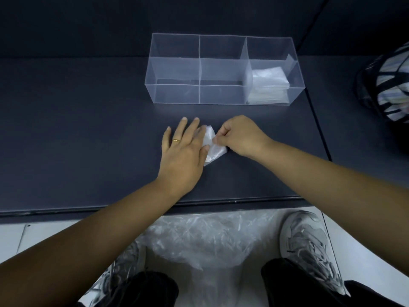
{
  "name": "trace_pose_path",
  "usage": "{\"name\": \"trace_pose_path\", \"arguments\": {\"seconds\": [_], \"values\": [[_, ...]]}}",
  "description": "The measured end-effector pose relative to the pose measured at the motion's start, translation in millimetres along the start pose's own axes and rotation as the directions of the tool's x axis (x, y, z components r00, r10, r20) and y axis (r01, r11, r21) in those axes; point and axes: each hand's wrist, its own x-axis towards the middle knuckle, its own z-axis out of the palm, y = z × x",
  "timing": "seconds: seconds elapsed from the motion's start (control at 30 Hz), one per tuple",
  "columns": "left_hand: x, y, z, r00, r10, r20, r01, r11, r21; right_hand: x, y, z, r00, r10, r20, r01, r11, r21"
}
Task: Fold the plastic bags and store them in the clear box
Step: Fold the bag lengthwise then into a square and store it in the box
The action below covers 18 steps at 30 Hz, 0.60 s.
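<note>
Crumpled at the person's feet, a heap of bags (pixel 199 238) lies on the floor beside the right shoe (pixel 309 247), just below the near edge of the dark table (pixel 88 129). On the table, a small bag (pixel 214 149) sits between both hands, folded down to a tight wedge. The left hand (pixel 183 151) lies flat with its fingers straight, and its thumb side presses the bag down. The right hand (pixel 239 136) has its fingers curled and pinches a fold at the bag's right edge. Behind them stands the clear box (pixel 177 94). Its right compartment is stacked with folded bags (pixel 269 79), and the other two appear to hold nothing (the walls glare, so a thin sheet could be missed). A striped bundle (pixel 389 85) sits at the far right.

The likeliest trouble is spring-back. The film looks slick and may hold trapped air, so the wedge could open once the flat hand lifts. The pinch takes only a small piece of the edge, and a pull at the wrong angle might slide the layers apart rather than tighten them. Carried loosely to the box, the bag may unfold on the way. Dropped rather than set down, it could also loosen on landing or knock the stack askew.
</note>
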Motion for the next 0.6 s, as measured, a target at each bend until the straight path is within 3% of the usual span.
{"name": "trace_pose_path", "arguments": {"seconds": [0.13,0.2,0.33,0.6], "values": [[-3,-12,12,0.987,-0.026,0.158,0.01,0.995,0.097,-4,2,7,0.996,-0.01,-0.089,0.008,1.0,-0.028],[-5,-14,14,0.986,-0.027,0.165,0.006,0.992,0.126,-11,7,16,0.982,-0.065,-0.178,0.06,0.998,-0.035],[-6,-15,14,0.985,-0.041,0.17,0.01,0.984,0.177,-26,27,36,0.929,-0.21,-0.306,0.13,0.956,-0.261],[-4,-13,13,0.978,-0.08,0.194,0.041,0.98,0.195,-29,29,36,0.905,-0.179,-0.386,0.081,0.963,-0.256]]}}
